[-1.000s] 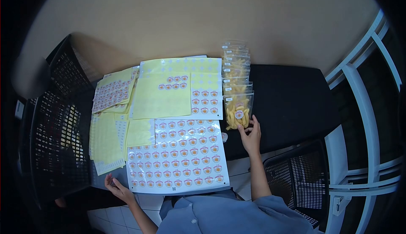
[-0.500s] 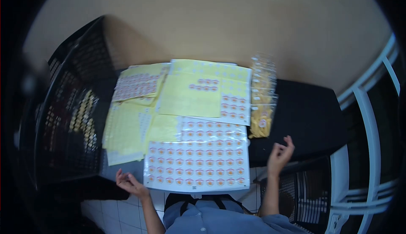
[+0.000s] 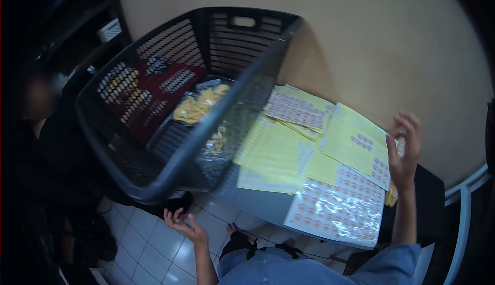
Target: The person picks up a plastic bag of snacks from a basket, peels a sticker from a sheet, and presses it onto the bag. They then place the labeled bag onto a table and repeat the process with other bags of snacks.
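Observation:
My left hand [image 3: 186, 227] is held palm up over the tiled floor, below the near corner of a black plastic basket [image 3: 175, 174]. Its fingers are apart and loosely bent, with nothing in them. Raised at the right end of the table, my right hand [image 3: 406, 148] has thumb and fingers apart and holds nothing visible. It partly covers a clear pack with yellow contents [image 3: 392, 195]. Beside it lie overlapping yellow backing sheets [image 3: 346, 139] and a glossy white sheet of round orange-and-pink stickers [image 3: 335, 210].
Inside the basket are a clear bag of yellow pieces [image 3: 200, 104] and something dark red. The dark table [image 3: 258, 195] stands against a beige wall [image 3: 371, 43]. A person in dark clothing [image 3: 64, 151] is at the left. White rails [image 3: 461, 233] stand at the right.
The view has swung left, bringing the basket's inside into sight. My right hand has risen from the table's near right side to the clear pack. My left hand stays empty.

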`<state>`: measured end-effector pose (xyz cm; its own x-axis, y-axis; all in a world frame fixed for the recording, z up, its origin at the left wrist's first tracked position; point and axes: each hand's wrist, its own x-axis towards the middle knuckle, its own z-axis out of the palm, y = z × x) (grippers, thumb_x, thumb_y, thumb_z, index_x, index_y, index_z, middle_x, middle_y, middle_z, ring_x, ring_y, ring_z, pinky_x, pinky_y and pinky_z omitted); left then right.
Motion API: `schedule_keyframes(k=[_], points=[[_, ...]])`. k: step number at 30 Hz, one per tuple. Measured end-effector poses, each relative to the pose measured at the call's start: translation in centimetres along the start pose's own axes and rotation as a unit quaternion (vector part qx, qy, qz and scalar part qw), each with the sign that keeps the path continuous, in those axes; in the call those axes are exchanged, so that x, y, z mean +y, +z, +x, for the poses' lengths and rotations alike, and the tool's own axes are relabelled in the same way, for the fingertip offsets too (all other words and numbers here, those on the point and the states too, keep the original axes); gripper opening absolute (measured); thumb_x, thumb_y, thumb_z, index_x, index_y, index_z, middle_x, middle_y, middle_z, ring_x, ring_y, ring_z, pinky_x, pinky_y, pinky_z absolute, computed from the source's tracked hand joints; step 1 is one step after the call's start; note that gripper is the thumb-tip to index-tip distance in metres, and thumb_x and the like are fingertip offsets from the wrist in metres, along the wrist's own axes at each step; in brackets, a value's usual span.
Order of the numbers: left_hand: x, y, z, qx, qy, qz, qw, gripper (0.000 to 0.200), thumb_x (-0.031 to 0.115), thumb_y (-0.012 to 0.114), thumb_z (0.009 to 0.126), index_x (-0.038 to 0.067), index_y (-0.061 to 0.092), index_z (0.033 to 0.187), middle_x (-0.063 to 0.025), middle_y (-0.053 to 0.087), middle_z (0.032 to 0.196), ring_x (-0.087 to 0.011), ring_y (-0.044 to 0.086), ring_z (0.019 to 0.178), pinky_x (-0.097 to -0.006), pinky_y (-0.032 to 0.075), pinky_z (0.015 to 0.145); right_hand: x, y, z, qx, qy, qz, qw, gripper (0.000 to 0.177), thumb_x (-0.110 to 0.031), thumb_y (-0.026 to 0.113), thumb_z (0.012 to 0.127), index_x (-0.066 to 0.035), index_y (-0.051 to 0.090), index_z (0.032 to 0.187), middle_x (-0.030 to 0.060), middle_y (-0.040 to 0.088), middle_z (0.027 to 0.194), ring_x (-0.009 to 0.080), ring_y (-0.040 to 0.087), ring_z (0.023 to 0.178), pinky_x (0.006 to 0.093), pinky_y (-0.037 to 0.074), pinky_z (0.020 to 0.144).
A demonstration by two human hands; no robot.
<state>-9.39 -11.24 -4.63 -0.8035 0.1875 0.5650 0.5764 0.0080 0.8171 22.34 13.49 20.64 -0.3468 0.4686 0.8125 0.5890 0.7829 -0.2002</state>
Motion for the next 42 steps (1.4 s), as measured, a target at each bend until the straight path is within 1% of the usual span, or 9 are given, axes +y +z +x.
schedule_keyframes(k=[10, 16, 22, 24, 28, 30, 33, 34, 42], points=[[-7.8, -12.2, 9.2, 0.073, -0.142, 0.068, 0.985, 0.051, 0.006, 0.04, 0.082, 0.007, 0.022, 0.129, -0.0144, 0.032, 0.127, -0.0186, 0.049, 0.095, -0.0305, 0.039, 0.08, -21.4, 15.3, 18.4, -0.142, -0.406, -0.029, 0.902, 0.022, -0.008, 0.059, 0.07, -0.004, 0.053, 0.091, 0.0082, 0.053, 0.087, 0.0245, 0.056, 0.08, 0.031, 0.046, 0.067], [-9.9, -12.8, 9.5, 0.03, -0.179, 0.055, 0.982, 0.052, 0.003, 0.042, 0.081, 0.008, 0.023, 0.129, -0.0134, 0.033, 0.127, -0.0187, 0.051, 0.093, -0.0308, 0.04, 0.081, -27.1, 24.6, 19.1, -0.375, -0.471, -0.184, 0.777, 0.02, -0.007, 0.057, 0.07, -0.003, 0.055, 0.089, 0.0077, 0.054, 0.082, 0.0193, 0.057, 0.081, 0.0302, 0.048, 0.068], [-11.6, -13.9, 8.9, -0.127, -0.298, 0.052, 0.945, 0.051, 0.013, 0.05, 0.081, 0.003, 0.028, 0.126, -0.0156, 0.036, 0.124, -0.0241, 0.052, 0.094, -0.031, 0.042, 0.078, -27.0, 31.5, 18.0, -0.692, -0.315, -0.323, 0.564, 0.031, -0.02, 0.055, 0.071, -0.001, 0.06, 0.096, 0.0161, 0.058, 0.095, 0.0247, 0.06, 0.081, 0.0318, 0.049, 0.065], [-15.5, -15.6, 6.7, -0.337, -0.367, 0.105, 0.861, 0.058, 0.021, 0.057, 0.078, -0.002, 0.03, 0.123, -0.0195, 0.046, 0.115, -0.0282, 0.054, 0.09, -0.0333, 0.043, 0.078, -19.4, 40.2, 14.9, -0.799, -0.073, -0.336, 0.493, 0.047, -0.03, 0.053, 0.076, -0.003, 0.047, 0.114, 0.0177, 0.055, 0.101, 0.0258, 0.059, 0.083, 0.0348, 0.049, 0.067], [-18.5, -17.5, 3.9, -0.42, -0.448, 0.198, 0.764, 0.062, 0.025, 0.062, 0.074, -0.005, 0.033, 0.12, -0.0219, 0.052, 0.105, -0.0303, 0.056, 0.089, -0.0362, 0.044, 0.078, -16.4, 39.1, 12.3, -0.831, 0.092, -0.24, 0.493, 0.072, -0.04, 0.048, 0.079, -0.003, 0.015, 0.131, 0.0197, 0.05, 0.108, 0.0264, 0.057, 0.084, 0.0372, 0.05, 0.069], [-19.6, -17.6, 3.8, -0.425, -0.466, 0.225, 0.743, 0.062, 0.026, 0.063, 0.073, -0.007, 0.035, 0.118, -0.023, 0.052, 0.105, -0.0317, 0.054, 0.093, -0.0364, 0.043, 0.079, -15.9, 38.2, 11.3, -0.777, 0.217, -0.155, 0.571, 0.091, -0.044, 0.048, 0.079, -0.001, -0.013, 0.13, 0.0226, 0.047, 0.11, 0.0277, 0.057, 0.083, 0.0379, 0.05, 0.068], [-21.2, -16.8, 5.0, -0.413, -0.41, 0.237, 0.778, 0.061, 0.026, 0.063, 0.073, -0.008, 0.036, 0.116, -0.0237, 0.052, 0.103, -0.0324, 0.053, 0.095, -0.0357, 0.042, 0.081, -15.5, 39.5, 10.2, -0.742, 0.248, -0.118, 0.612, 0.071, -0.044, 0.046, 0.079, 0.01, 0.028, 0.122, 0.0216, 0.054, 0.098, 0.0265, 0.059, 0.075, 0.0357, 0.052, 0.061], [-21.3, -16.1, 5.5, -0.381, -0.405, 0.223, 0.8, 0.06, 0.025, 0.063, 0.073, -0.009, 0.036, 0.116, -0.0245, 0.052, 0.103, -0.0328, 0.052, 0.097, -0.0354, 0.041, 0.083, -15.2, 39.9, 9.4, -0.717, 0.293, -0.07, 0.629, 0.1, -0.045, 0.052, 0.078, 0.002, -0.022, 0.125, 0.0235, 0.046, 0.11, 0.027, 0.058, 0.084, 0.0376, 0.05, 0.067], [-15.8, -10.1, 8.1, -0.392, -0.366, 0.107, 0.838, 0.056, 0.018, 0.058, 0.077, -0.004, 0.031, 0.121, -0.0241, 0.047, 0.111, -0.0342, 0.05, 0.099, -0.0367, 0.041, 0.084, -14.2, 39.0, 6.7, -0.589, 0.353, -0.021, 0.727, 0.072, -0.029, 0.07, 0.066, 0.005, 0.029, 0.114, 0.0136, 0.057, 0.094, 0.0144, 0.061, 0.069, 0.0234, 0.05, 0.051]])
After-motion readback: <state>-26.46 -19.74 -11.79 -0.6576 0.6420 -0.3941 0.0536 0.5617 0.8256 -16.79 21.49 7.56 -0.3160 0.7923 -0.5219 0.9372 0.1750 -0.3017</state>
